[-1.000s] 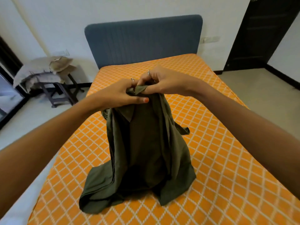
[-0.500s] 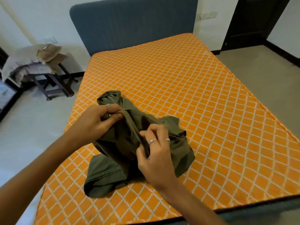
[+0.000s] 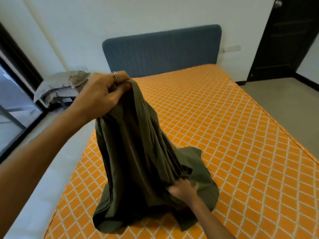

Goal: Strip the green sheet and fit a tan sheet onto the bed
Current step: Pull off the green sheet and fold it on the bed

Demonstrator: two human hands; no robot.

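Note:
The green sheet (image 3: 138, 152) hangs in a bunched column over the bare orange, white-latticed mattress (image 3: 233, 135), its lower folds spread on the mattress. My left hand (image 3: 103, 94) grips the sheet's top end, raised above the bed's left side. Low down, my right hand (image 3: 181, 188) reaches into the lower folds and holds them; it is blurred. A tan cloth (image 3: 76, 80) lies on a pile left of the bed.
A blue padded headboard (image 3: 162, 50) stands against the white wall. A dark stool (image 3: 60, 100) with pillows and cloth sits left of the bed beside a glass door (image 3: 10, 107). A dark door (image 3: 283, 38) is at the far right; grey floor runs along the right side.
My left hand has lifted the sheet's top end up from the mattress. My right hand has slid down to the lower folds. The camera has tilted up.

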